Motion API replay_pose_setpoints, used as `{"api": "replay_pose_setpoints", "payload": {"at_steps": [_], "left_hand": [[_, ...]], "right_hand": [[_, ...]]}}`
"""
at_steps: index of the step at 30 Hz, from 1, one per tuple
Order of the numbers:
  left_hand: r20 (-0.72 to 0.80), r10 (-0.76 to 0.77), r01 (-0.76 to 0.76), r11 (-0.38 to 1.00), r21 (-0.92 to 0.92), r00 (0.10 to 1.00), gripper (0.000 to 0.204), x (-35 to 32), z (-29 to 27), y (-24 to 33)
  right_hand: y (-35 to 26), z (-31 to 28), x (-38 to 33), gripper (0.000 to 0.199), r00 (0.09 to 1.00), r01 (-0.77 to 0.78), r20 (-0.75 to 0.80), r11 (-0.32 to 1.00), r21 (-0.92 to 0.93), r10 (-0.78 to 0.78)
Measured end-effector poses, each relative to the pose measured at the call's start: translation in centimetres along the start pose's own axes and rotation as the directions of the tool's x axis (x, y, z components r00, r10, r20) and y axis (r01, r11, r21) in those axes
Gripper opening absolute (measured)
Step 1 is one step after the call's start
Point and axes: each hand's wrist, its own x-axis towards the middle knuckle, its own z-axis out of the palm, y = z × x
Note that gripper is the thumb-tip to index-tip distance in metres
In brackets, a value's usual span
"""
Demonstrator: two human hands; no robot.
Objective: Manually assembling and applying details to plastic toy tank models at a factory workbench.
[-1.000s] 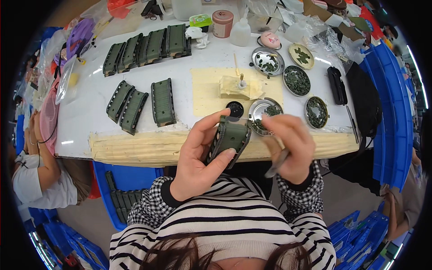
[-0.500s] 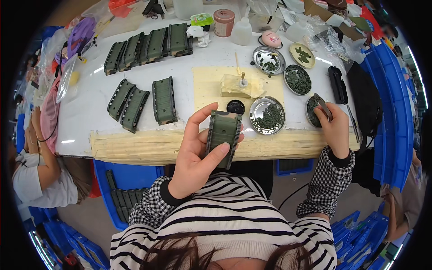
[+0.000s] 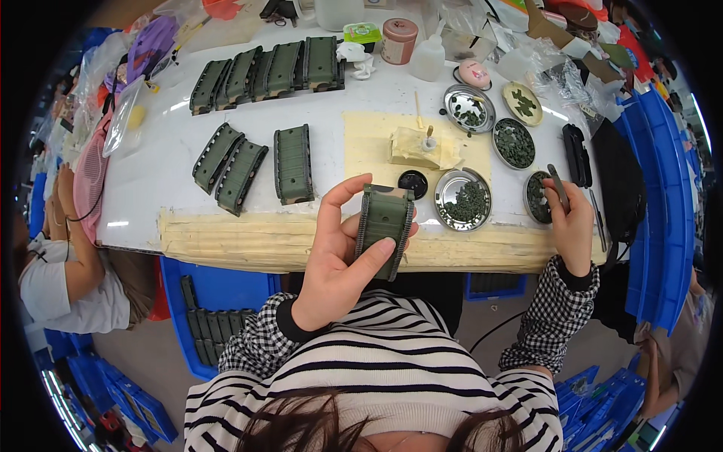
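My left hand (image 3: 325,275) is wrapped round a dark green plastic part (image 3: 384,226) with camouflage patches and toothed long edges, its thumb pressed on the ribbed face. Out to the right, my right hand (image 3: 575,233) grips a pair of tweezers (image 3: 556,187) whose lower end reaches into a small round dish (image 3: 526,202) of tiny dark green pieces. Whether the tweezers hold a piece is too small to tell. Beside that dish stands a metal dish (image 3: 439,213) with more green bits. A black round cap or pot (image 3: 413,183) lies just beyond the part.
Similar green parts stand at the far left (image 3: 286,68) and nearer (image 3: 292,166). A taped block with a small bottle (image 3: 422,149) sits mid-table. Farther right are more dishes (image 3: 495,120), a black case (image 3: 576,154) and blue racks (image 3: 655,211). A blue crate (image 3: 177,301) of parts is below left.
The whole view has shifted slightly, so the table's things appear farther right. The tweezers in my right hand have tilted a little and stay at the same small dish. My left hand keeps its hold.
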Motion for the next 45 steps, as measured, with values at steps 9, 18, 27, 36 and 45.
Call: {"api": "replay_pose_setpoints", "payload": {"at_steps": [9, 18, 27, 36, 45], "left_hand": [[0.015, 0.038, -0.038, 0.999, 0.005, 0.999, 0.048, -0.2, 0.2, 0.1], [0.021, -0.059, 0.057, 0.996, 0.072, 0.998, 0.015, 0.6, 0.6, -0.4], [-0.01, 0.005, -0.003, 0.98, 0.198, 1.0, 0.011, 0.9, 0.0, -0.4], [-0.056, 0.208, -0.163, 0.884, 0.437, 0.977, 0.005, 0.8, -0.3, -0.3], [0.148, 0.291, -0.313, 0.679, 0.664, 0.945, 0.014, 0.5, -0.6, 0.6]], "right_hand": [[-1.3, -0.2, 0.2, 0.018, 0.991, -0.136, 0.027, 0.97, 0.203, 0.133], [-8.4, 1.8, -1.2, 0.031, 0.986, -0.161, 0.148, 0.623, 0.765, 0.073], [-15.1, 5.6, -2.4, 0.034, 0.922, 0.3, 0.034, 0.767, 0.567, -0.385], [-14.6, 6.2, -3.1, 0.044, 0.717, 0.696, -0.161, 0.713, 0.093, -0.679], [-15.5, 6.1, -2.9, 0.028, 0.89, 0.446, -0.121, 0.787, 0.425, -0.439]]}}
